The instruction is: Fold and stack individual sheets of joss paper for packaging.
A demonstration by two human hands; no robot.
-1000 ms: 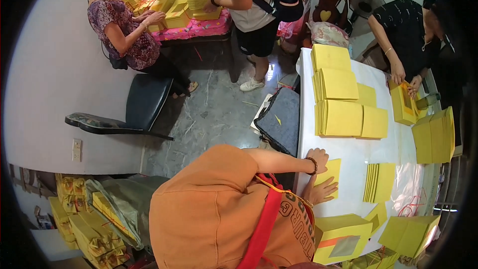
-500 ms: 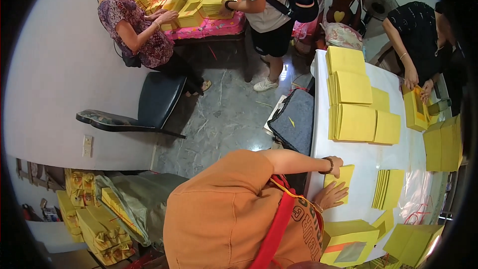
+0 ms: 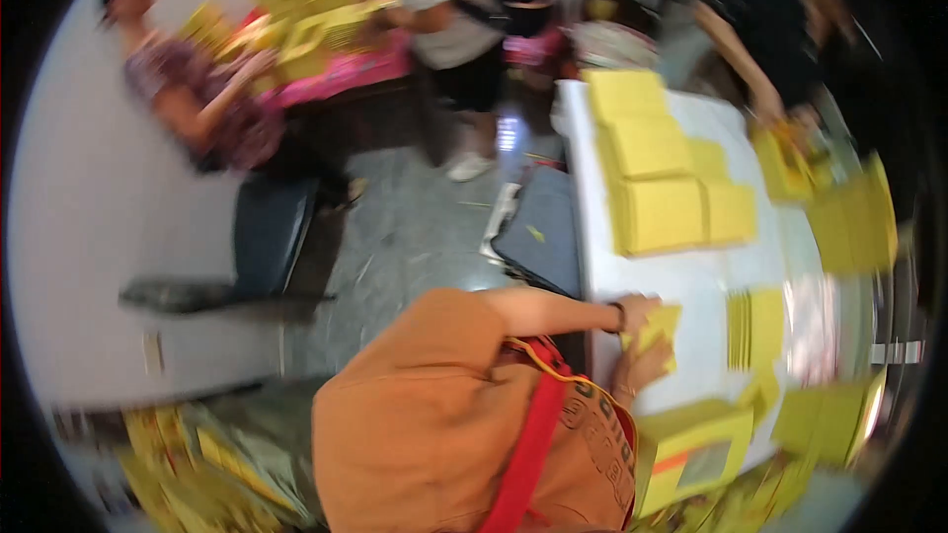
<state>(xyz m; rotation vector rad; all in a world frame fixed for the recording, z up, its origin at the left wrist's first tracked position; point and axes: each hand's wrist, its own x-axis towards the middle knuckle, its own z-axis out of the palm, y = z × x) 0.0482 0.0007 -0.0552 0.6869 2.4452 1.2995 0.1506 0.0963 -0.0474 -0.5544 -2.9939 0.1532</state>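
Note:
A small flat yellow paper piece (image 3: 666, 328) lies on the white table under both my hands. My left hand (image 3: 640, 312), with a dark bracelet at the wrist, rests on its far edge; its fingers are smeared by motion. Below it my right hand (image 3: 644, 363) lies over the near part, fingers stretched out and nothing gripped. To the right of them stands a small row of upright yellow folded pieces (image 3: 754, 328). Closer to me on the table is a large yellow box (image 3: 681, 424) with an orange strip and a grey panel.
Stacks of yellow paper pieces (image 3: 662, 212) cover the far end of the white table (image 3: 706, 281). Across it, a person in black handles a yellow box (image 3: 780, 166). Two people stand by a pink-covered table (image 3: 341, 79). A dark chair (image 3: 276, 237) stands at the left.
My view has swung, so the scene sits further left and is blurred. My hands are still at the yellow paper piece, my right hand closer in toward its middle.

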